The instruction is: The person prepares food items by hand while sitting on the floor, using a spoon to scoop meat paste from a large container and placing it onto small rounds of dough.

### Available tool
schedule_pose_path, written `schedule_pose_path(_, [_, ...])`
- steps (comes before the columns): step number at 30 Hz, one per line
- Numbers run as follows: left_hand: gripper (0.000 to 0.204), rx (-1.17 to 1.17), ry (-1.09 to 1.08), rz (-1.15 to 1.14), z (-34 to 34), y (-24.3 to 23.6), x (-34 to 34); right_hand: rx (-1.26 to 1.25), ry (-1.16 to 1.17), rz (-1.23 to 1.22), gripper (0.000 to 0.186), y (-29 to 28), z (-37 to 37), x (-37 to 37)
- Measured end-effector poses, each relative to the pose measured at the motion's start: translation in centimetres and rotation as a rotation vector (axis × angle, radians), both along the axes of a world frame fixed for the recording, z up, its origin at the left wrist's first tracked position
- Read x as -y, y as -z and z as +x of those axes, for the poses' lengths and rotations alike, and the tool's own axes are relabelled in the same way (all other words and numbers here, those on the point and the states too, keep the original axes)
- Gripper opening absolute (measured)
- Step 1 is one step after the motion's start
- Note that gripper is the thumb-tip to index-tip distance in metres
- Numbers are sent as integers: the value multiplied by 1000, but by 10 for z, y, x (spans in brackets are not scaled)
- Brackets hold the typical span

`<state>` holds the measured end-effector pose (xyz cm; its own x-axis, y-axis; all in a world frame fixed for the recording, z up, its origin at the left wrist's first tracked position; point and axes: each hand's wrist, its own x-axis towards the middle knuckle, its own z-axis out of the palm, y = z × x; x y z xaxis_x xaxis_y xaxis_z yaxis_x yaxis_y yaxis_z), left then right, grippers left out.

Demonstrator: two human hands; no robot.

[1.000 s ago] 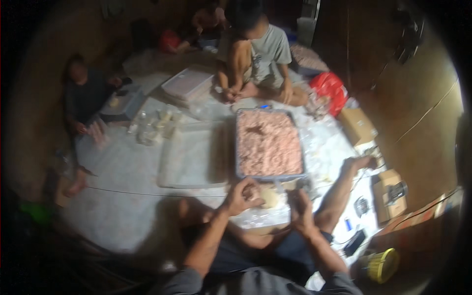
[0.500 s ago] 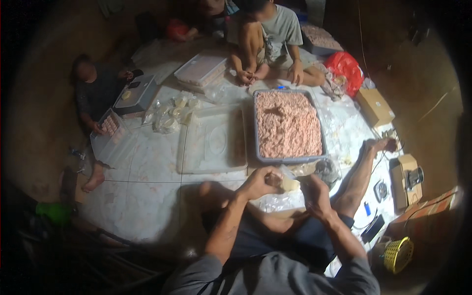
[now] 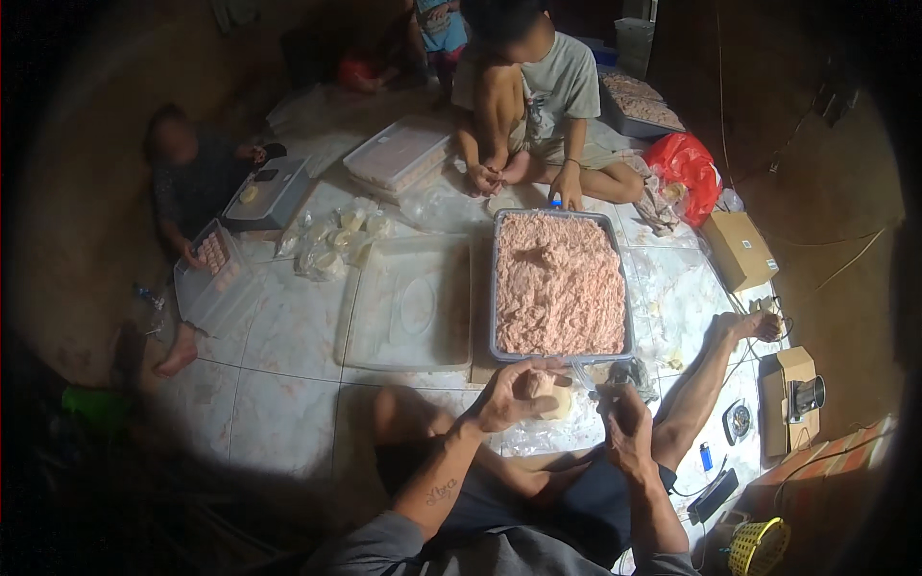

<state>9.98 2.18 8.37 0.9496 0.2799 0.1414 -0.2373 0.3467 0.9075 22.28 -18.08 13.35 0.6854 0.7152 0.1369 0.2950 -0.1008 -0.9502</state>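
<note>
My left hand (image 3: 514,398) is closed around pale, round, thin dough wrappers (image 3: 555,404), just in front of the tub's near edge. Beside it, my right hand (image 3: 629,427) is closed on a narrow, shiny flat tool (image 3: 582,374), whose tip points toward the tub; its exact kind is not clear. Beyond both hands stands a grey tub (image 3: 631,322) heaped with pink minced meat (image 3: 557,283). A clear plastic sheet or bag (image 3: 538,440) lies below my hands, between my legs.
Left of the tub sits an empty clear tray (image 3: 408,350). Bags of wrappers (image 3: 331,240) and a lidded box (image 3: 399,154) lie farther back. One co-worker (image 3: 562,86) sits opposite, another (image 3: 187,178) at left. Cardboard boxes (image 3: 740,252), a lighter (image 3: 706,456) and a yellow basket (image 3: 759,547) stand right.
My hands have moved slightly apart, the left turning its wrappers upward. The view has shifted, so the tub sits lower. The co-worker opposite has brought a hand to the tub's far edge.
</note>
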Motion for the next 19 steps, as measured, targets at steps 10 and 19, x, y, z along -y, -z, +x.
schedule_pose_path(10, [48, 44, -194, 75, -6, 19, 0, 33, 12, 83, 21, 9, -6, -12])
schedule_pose_path(19, [73, 186, -228, 104, -38, -60, 15, -523, 36, 91, 10, 22, -9, -21])
